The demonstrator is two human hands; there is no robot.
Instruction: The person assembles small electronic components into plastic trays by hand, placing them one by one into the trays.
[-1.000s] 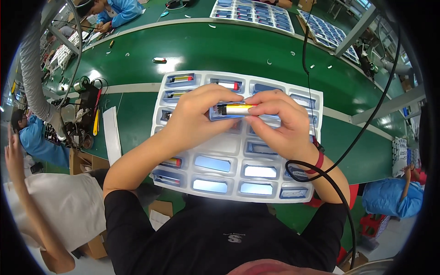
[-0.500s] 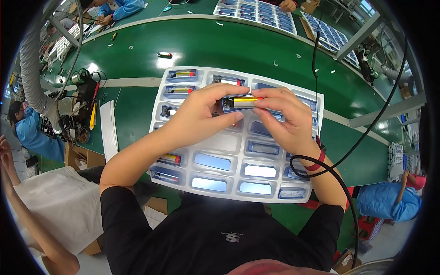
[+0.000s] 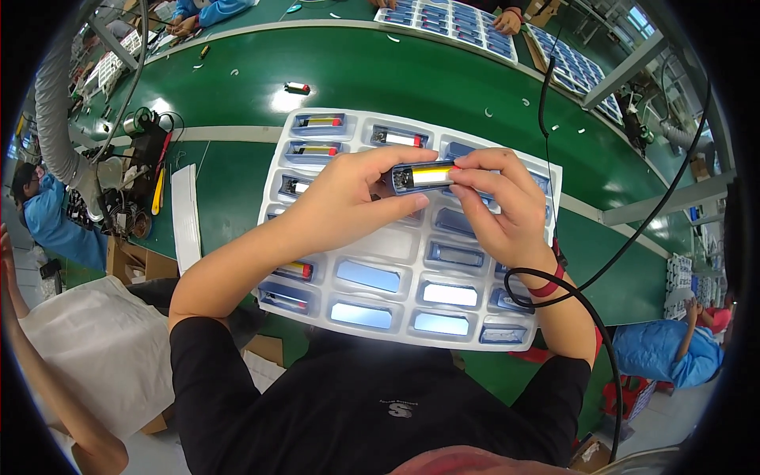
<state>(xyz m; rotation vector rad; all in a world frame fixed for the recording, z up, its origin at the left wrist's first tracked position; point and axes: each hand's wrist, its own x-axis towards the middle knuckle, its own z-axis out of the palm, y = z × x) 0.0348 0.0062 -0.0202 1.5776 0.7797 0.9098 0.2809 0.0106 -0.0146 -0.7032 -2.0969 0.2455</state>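
Observation:
Between my hands, above a white plastic tray (image 3: 412,265), is a dark blue plastic casing (image 3: 399,182). In it lies a silver battery cell (image 3: 430,177) with a yellow band and a red end. My left hand (image 3: 344,194) grips the casing's left end between thumb and fingers. Thumb and fingertips of my right hand (image 3: 507,210) pinch the right end, around the red tip of the cell. Below them, the tray's pockets hold blue casings (image 3: 455,255); several at the left contain cells with red ends (image 3: 321,122).
A loose cell (image 3: 297,88) lies on the green bench (image 3: 237,103) beyond the tray. A black cable (image 3: 602,336) loops near my right wrist. Left stand a dark tool stand (image 3: 142,170) and a white strip (image 3: 187,218). Co-workers and filled trays (image 3: 451,28) are across the bench.
The casing and cell have turned slightly, so more of the cell's face shows. My right fingers have shifted a little along the red end. Across the bench, a co-worker's hand has moved onto a tray.

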